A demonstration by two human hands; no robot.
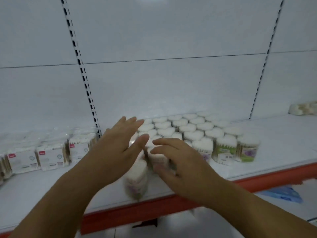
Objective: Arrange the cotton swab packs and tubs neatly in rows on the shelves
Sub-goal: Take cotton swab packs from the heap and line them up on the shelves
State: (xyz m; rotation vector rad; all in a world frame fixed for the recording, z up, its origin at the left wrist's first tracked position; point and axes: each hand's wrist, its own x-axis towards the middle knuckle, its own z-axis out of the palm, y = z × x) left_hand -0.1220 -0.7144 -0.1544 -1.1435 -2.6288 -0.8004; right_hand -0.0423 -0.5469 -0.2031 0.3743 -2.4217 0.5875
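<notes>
Over the tubs point(193, 134), hands point(120, 145) point(178, 157) splayed

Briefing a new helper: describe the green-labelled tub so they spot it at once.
On the red-edged shelf, find the block of heart-lidded tubs. In its front row, second from the right, stands the green-labelled tub; its neighbours carry purple labels.

White metal shelf point(277, 148), orange-red front lip point(267, 176).
- Middle, from the back wall forward: clear heart-shaped tubs of white cotton swabs point(188, 129), upright, touching, in slanting rows. The right end of the front row carries a green-labelled tub point(224, 150) and a purple-labelled tub point(247, 150).
- Near the front edge, left of middle: one purple-labelled tub point(135, 179), blurred, apart from the rows.
- Left end: clear rectangular swab packs with white cards and red tags point(51, 157), standing side by side.
- Far right, at the back: a pale wrapped bundle point(301, 109), too blurred to identify.
</notes>
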